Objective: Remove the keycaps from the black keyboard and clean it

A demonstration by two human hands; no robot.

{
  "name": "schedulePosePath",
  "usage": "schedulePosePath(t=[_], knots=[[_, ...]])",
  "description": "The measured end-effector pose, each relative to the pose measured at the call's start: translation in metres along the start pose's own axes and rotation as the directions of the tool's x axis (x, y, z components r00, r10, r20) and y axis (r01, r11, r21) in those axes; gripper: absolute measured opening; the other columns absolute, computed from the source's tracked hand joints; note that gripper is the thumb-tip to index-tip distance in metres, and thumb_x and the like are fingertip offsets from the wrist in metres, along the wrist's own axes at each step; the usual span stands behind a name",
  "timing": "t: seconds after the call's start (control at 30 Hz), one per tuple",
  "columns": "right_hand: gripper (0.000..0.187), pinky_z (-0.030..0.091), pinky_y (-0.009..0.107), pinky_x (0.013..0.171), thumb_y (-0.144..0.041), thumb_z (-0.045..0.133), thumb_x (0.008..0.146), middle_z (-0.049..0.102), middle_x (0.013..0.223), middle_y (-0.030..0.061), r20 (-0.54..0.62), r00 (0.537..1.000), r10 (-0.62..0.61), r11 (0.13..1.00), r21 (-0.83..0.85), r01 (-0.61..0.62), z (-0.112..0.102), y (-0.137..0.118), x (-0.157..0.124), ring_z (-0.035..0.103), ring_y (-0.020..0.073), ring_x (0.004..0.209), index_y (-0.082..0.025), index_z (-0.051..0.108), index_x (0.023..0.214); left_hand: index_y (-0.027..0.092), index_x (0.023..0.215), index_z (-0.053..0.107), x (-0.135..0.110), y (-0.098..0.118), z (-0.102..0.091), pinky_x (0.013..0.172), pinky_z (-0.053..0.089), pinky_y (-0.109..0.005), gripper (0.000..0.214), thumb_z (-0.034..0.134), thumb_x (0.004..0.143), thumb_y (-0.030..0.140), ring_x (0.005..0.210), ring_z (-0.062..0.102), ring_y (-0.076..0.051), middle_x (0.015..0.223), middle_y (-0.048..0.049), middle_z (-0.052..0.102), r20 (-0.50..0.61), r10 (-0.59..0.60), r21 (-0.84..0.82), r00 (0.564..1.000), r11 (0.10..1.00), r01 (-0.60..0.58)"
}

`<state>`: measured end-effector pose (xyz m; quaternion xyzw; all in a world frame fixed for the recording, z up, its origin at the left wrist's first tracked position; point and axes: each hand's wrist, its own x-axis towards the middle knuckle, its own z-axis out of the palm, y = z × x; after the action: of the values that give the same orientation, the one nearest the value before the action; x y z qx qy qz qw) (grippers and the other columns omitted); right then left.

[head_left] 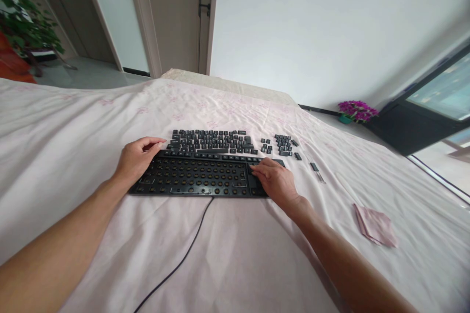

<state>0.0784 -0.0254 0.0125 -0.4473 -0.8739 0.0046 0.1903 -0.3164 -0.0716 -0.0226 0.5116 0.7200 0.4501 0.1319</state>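
Note:
A black keyboard (198, 176) lies on the pink-white cloth, most of its keycaps off and the bare switch posts showing; the top row still carries caps. My left hand (137, 156) is at its far left corner, thumb and fingertips pinched together near the loose keycaps (213, 139). Whatever those fingertips hold, if anything, is too small to make out. Over the keyboard's right end, my right hand (275, 178) has its fingers drawn together at the number pad side, covering part of it. What is in that pinch is hidden.
Behind the keyboard, loose keycaps stand in rows, with a smaller group (284, 144) to the right. Further right lie a wire-ended keycap puller (317, 172) and a folded pink cloth (375, 226). A black cable (191, 249) runs from the keyboard toward me.

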Motion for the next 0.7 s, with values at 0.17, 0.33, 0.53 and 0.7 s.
schedulePosePath(t=[0.17, 0.33, 0.53, 0.7], knots=[[0.027, 0.041, 0.024, 0.066, -0.028, 0.048, 0.096, 0.067, 0.090, 0.0035, 0.025, 0.998, -0.063, 0.994, -0.093, 0.065, -0.0050, -0.0027, 0.0026, 0.062, 0.0159, 0.083, -0.025, 0.075, 0.099, 0.022, 0.100, 0.074, 0.0004, -0.0001, 0.0003, 0.081, 0.049, -0.026, 0.036, 0.057, 0.080, 0.047, 0.088, 0.067, -0.020, 0.099, -0.0019, 0.074, 0.003, 0.001, -0.009, 1.000, 1.000, -0.001], [0.029, 0.038, 0.025, 0.065, -0.029, 0.045, 0.097, 0.067, 0.087, 0.0033, 0.068, 0.992, -0.106, 0.979, -0.170, 0.116, -0.0087, -0.0039, 0.0040, 0.061, 0.0159, 0.081, -0.026, 0.075, 0.097, 0.022, 0.102, 0.074, -0.0002, 0.0026, -0.0008, 0.082, 0.049, -0.027, 0.037, 0.056, 0.080, 0.046, 0.089, 0.067, -0.020, 0.100, -0.0022, 0.074, 0.014, -0.008, 0.000, 1.000, 1.000, 0.008], [0.027, 0.040, 0.023, 0.069, -0.030, 0.047, 0.096, 0.067, 0.092, 0.0021, 0.039, 0.999, -0.017, 0.999, -0.045, 0.019, -0.0028, 0.0014, 0.0015, 0.062, 0.0148, 0.085, -0.026, 0.074, 0.100, 0.022, 0.101, 0.074, -0.0012, 0.0040, -0.0006, 0.083, 0.048, -0.028, 0.035, 0.056, 0.080, 0.044, 0.089, 0.067, -0.021, 0.100, -0.0021, 0.074, 0.004, -0.005, 0.019, 1.000, 1.000, 0.005], [0.032, 0.038, 0.026, 0.068, -0.027, 0.040, 0.099, 0.065, 0.086, 0.0034, 0.064, 0.991, -0.115, 0.968, -0.215, 0.126, -0.0034, -0.0028, -0.0028, 0.058, 0.0161, 0.080, -0.024, 0.072, 0.101, 0.022, 0.100, 0.074, -0.0009, 0.0031, -0.0004, 0.083, 0.048, -0.028, 0.034, 0.056, 0.081, 0.044, 0.086, 0.067, -0.020, 0.097, -0.0017, 0.075, 0.009, -0.009, 0.008, 1.000, 1.000, 0.009]])
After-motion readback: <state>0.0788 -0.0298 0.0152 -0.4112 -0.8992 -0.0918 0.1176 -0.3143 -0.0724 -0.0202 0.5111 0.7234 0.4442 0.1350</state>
